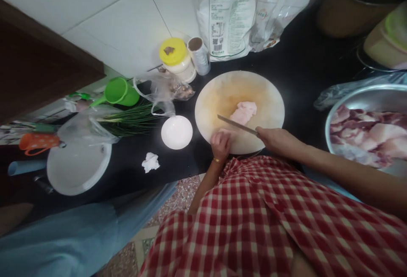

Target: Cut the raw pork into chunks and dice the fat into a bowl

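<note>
My right hand (269, 140) is closed around the handle of a knife (238, 125). Its blade points left across a round cutting board (206, 94). Below the blade, my left hand (220, 144) has curled fingers pressed on a pale piece of meat (227, 132) near the board's front edge. That piece is partly hidden by the fingers and the knife. Just beyond the blade lies a heap of pale pink meat (244, 111). Whether the edge touches the held piece, I cannot tell.
Left of the board are a white bowl (177, 132), crumpled tissue (150, 162), green stalks (130, 119) and a washbasin (79, 188). Behind stand a yellow-lidded jar (179, 62) and a flour bag (227, 22). A metal basin (328, 135) of raw meat is at right.
</note>
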A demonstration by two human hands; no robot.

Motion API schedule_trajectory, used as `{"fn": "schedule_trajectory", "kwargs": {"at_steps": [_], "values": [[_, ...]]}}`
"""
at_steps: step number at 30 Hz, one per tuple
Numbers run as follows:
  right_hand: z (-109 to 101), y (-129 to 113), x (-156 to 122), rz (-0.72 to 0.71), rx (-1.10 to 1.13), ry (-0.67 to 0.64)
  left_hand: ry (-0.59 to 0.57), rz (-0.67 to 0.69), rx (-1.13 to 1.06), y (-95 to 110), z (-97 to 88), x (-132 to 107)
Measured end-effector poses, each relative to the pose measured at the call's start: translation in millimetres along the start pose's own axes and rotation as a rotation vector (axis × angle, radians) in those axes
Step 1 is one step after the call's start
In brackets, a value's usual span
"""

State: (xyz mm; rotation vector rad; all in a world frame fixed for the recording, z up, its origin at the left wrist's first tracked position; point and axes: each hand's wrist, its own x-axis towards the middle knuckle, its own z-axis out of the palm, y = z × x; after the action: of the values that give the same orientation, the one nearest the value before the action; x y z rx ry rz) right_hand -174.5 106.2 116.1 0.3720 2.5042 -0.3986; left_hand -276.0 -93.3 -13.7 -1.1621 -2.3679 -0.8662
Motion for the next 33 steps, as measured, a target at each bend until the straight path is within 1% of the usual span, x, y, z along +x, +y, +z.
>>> {"fn": "schedule_trajectory", "kwargs": {"at_steps": [4,8,10,14,19,22,25,29,31,33], "values": [[2.6,-11.0,-9.9,-0.061,-0.052,-0.074,-0.017,-0.005,-0.022,-3.1,6.6,-2.4],[-0.4,-12.5,-11.1,-0.116,-0.096,-0.083,0.039,0.042,-0.002,-2.3,8.1,-2.3],[-1.8,-12.2,-9.9,-0.119,-0.107,-0.096,0.054,0.049,0.017,-0.7,7.1,-0.6],[-4.1,-13.3,-8.5,-0.073,-0.109,-0.146,0.067,0.05,0.036,2.4,5.2,3.1],[-3.4,-12.0,-7.4,-0.113,-0.108,-0.183,0.033,0.043,0.093,1.9,7.3,1.7],[-2.4,-13.6,-1.6,-0.135,-0.099,-0.178,0.015,0.027,0.08,0.5,8.9,-0.2],[-3.7,-24.6,14.4,-0.13,-0.082,-0.19,-0.001,0.029,0.048,0.3,8.4,0.8],[-5.1,-42.7,37.9,-0.153,-0.035,-0.168,0.059,0.065,0.02,2.9,4.7,6.9],[-2.2,-40.8,38.5,-0.17,-0.028,-0.151,0.081,0.081,0.009,4.5,3.0,9.8],[3.8,-28.3,29.9,-0.188,-0.044,-0.154,0.08,0.093,0.007,5.4,2.3,11.2]]}}
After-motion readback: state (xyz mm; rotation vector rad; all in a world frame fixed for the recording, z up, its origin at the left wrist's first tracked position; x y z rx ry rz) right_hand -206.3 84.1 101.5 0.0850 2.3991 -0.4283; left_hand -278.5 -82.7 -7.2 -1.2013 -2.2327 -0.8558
